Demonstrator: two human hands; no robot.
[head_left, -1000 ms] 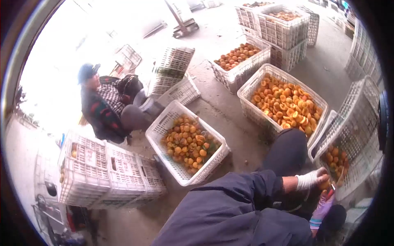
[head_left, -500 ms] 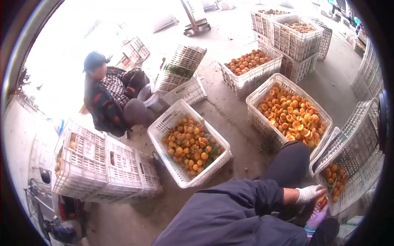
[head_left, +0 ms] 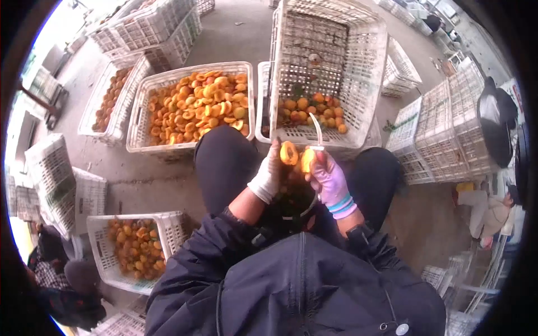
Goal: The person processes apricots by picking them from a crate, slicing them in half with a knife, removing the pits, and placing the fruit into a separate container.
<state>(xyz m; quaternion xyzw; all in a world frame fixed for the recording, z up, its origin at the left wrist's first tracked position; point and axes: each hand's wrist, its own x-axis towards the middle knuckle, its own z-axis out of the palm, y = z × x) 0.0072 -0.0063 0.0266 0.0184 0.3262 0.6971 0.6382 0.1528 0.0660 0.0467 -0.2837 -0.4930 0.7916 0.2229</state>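
Observation:
Over the lap, my left hand (head_left: pixel 267 172), in a white glove, holds an opened orange apricot half (head_left: pixel 289 153) by its edge, cut face up. Close beside it, my right hand (head_left: pixel 330 180), in a pink-purple glove, grips the other apricot half (head_left: pixel 307 161). A thin pale curved blade (head_left: pixel 316 129) rises from between the right fingers. Below the hands, between the knees, is a dark round container whose contents are hard to see. Just beyond stands a tilted white crate (head_left: pixel 364 84) with whole apricots (head_left: pixel 314 109) at its bottom.
A crate (head_left: pixel 136 126) of apricot halves stands ahead on the left, with a crate of whole apricots (head_left: pixel 115 95) beside it. Another fruit crate (head_left: pixel 101 260) is at lower left, near a seated person (head_left: pixel 61 280). Stacked crates (head_left: pixel 443 123) and another person (head_left: pixel 487 213) are at right.
The view has swung right and down toward the lap. Both hands now appear near the centre, with two apricot halves apart between them and the blade visible.

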